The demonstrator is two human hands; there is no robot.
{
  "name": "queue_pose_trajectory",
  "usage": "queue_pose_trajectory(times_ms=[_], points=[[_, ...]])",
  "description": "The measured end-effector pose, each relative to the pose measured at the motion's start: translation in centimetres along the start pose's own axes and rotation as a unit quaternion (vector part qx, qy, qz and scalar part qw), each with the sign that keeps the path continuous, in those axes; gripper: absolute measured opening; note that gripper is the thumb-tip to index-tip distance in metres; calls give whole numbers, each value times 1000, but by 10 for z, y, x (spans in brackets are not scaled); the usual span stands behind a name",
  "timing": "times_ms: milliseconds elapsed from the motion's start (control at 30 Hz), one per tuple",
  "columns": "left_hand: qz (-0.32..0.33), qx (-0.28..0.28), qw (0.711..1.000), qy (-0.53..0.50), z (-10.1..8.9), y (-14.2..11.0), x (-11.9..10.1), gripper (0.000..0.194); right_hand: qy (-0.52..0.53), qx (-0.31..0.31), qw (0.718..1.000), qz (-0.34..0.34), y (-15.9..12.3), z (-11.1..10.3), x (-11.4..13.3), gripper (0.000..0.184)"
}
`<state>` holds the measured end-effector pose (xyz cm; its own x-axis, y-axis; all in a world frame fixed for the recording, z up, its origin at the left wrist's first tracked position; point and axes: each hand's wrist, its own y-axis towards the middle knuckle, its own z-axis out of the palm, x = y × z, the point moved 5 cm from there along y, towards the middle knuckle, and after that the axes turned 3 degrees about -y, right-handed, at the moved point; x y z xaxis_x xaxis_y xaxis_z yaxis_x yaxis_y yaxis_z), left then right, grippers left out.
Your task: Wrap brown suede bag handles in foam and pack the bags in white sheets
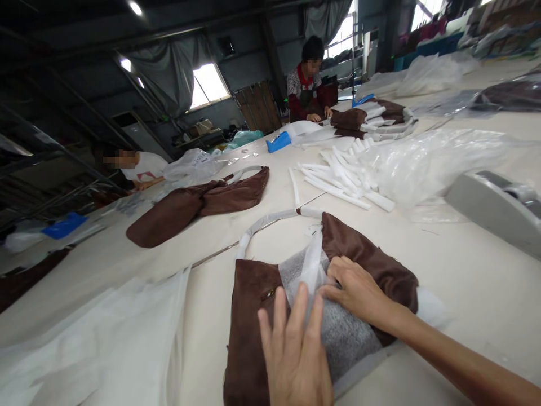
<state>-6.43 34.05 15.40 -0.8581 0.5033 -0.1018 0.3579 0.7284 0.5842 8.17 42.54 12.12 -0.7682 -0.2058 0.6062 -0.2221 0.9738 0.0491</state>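
Note:
A brown handbag lies in front of me, its strap wrapped in pale padding and arched away from me. Across its middle, between the two brown sides, is a thin translucent white packing sheet. A white strip runs down over the sheet from the top. My left hand is over the near part of the bag, fingers spread, holding nothing. With fingers curled and thumb bent in, my right hand pinches the packing sheet beside the right brown side; its fingertips are partly hidden.
Another brown bag lies farther left. White foam tubes and clear plastic bags are piled beyond my bag. A grey tape dispenser stands at right, white sheets lie at left. Two people work across the table.

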Motion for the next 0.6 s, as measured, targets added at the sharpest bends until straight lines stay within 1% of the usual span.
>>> queue_pose_trajectory(times_ms=[67,100,167,233,333,433,467,533,600], points=[[63,64,996,26,14,6,-3,49,-6,-12,1000,-8,0,1,-1,31],[77,95,991,45,23,7,-1,53,-7,-19,1000,-10,0,2,-2,30],[70,137,984,85,39,4,5,63,10,-35,999,-6,0,2,-4,30],[36,159,981,110,50,-1,10,68,52,-49,997,13,2,2,-8,30],[-13,169,977,132,54,-7,12,65,125,-88,988,28,7,-2,-14,26],[-14,171,974,147,54,-5,9,65,212,-155,964,48,6,-14,-20,16],[-10,171,974,149,54,-4,8,65,248,-170,952,61,0,-20,-23,12],[-3,162,976,145,52,-1,7,62,310,-177,931,75,-19,-33,-30,9],[-3,143,981,128,51,1,7,58,330,-169,926,67,-47,-51,-39,14]])
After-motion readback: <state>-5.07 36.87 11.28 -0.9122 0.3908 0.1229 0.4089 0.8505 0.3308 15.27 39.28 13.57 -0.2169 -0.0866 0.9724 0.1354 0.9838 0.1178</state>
